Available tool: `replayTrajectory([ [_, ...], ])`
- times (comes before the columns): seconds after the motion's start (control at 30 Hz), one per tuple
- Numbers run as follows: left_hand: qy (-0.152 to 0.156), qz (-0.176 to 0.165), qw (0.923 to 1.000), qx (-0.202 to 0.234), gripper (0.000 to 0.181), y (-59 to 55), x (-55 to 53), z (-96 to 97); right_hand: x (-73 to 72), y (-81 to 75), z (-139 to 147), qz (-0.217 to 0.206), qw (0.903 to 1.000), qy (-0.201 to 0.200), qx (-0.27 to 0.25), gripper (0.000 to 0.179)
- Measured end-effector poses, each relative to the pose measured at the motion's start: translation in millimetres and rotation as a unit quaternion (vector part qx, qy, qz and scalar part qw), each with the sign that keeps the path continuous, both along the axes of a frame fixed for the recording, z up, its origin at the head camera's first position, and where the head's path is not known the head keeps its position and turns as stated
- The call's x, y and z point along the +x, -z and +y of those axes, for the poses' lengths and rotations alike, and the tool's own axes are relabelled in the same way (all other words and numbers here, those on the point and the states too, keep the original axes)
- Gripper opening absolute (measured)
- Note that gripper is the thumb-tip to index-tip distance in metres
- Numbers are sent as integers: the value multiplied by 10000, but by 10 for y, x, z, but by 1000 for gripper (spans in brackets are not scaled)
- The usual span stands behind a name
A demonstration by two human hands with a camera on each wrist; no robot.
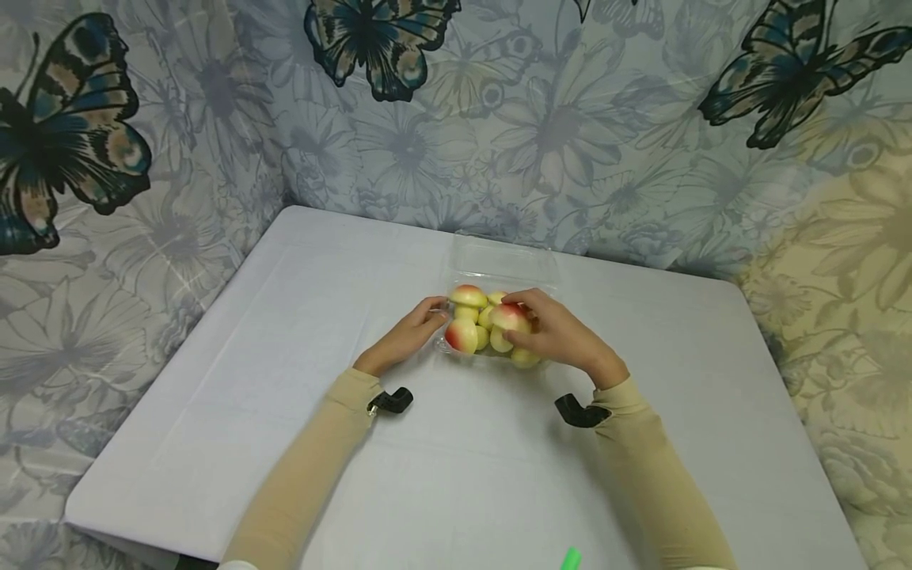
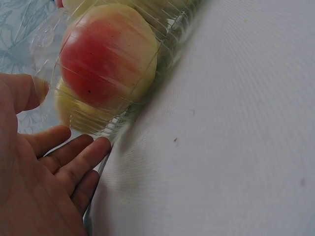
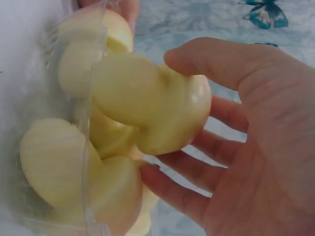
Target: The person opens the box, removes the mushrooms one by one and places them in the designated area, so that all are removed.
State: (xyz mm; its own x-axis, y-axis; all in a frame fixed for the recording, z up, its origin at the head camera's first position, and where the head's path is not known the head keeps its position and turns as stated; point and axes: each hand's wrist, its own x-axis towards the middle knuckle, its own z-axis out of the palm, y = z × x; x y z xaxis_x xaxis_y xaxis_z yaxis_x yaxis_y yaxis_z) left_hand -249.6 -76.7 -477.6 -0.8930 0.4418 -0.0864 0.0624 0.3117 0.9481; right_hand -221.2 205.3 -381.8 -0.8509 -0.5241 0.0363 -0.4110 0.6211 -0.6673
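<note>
A clear plastic container (image 1: pixel 502 260) with its lid raised at the back holds several yellow, mushroom-shaped pieces with red-tinged caps, such as the one at its left end (image 1: pixel 461 336). My right hand (image 1: pixel 559 328) grips one toy mushroom (image 3: pixel 147 98) between thumb and fingers, at the container's right side. In the right wrist view its pale stem points toward the container, overlapping the other pieces. My left hand (image 2: pixel 54 172) holds the container's left end, thumb at the clear plastic edge and fingertips low against the ribbed wall.
The container stands on a white-covered table (image 1: pixel 442 475), toward its far edge. Behind it hangs a patterned cloth (image 1: pixel 556 127) with butterflies. A small green object (image 1: pixel 571 559) shows at the near edge of the view. Dark camera mounts (image 1: pixel 392 400) sit on both wrists.
</note>
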Motion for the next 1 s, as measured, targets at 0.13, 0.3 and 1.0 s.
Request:
replayTrajectory([
  [0.13,-9,5,10000,3,53,1,-6,3,4,-15,27,47,10000,17,-42,51],
  [0.3,22,-12,10000,27,53,-1,1,15,2,-42,73,58,9999,117,-30,53],
  [1.0,-46,68,9998,-171,53,-23,37,4,-43,-254,93,4,9988,48,-482,53],
])
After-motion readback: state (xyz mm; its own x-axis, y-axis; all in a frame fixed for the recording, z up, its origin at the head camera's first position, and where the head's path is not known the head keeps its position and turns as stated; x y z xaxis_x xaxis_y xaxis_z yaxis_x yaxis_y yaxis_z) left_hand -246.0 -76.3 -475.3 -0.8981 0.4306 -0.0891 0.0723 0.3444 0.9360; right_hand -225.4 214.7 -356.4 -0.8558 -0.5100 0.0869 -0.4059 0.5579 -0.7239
